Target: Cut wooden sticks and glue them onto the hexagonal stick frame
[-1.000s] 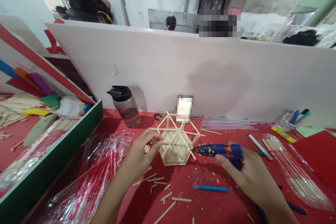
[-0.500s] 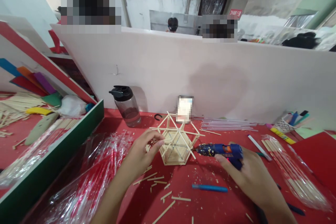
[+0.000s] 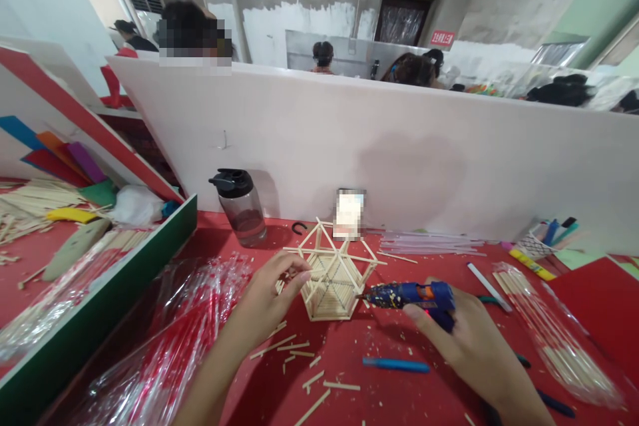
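A small hexagonal frame of thin wooden sticks stands on the red table. My left hand pinches a stick at the frame's left side with its fingertips. My right hand is wrapped round a blue glue gun, whose nozzle points left and touches the frame's lower right edge.
A dark-lidded bottle stands at the white partition. Loose stick pieces and a blue pen lie in front. Plastic-wrapped stick bundles lie left, more of them right. Clear glue sticks lie behind. People sit beyond the partition.
The glue gun has slid a little left, so its nozzle now meets the frame. The camera has tilted slightly; my left hand holds the same spot.
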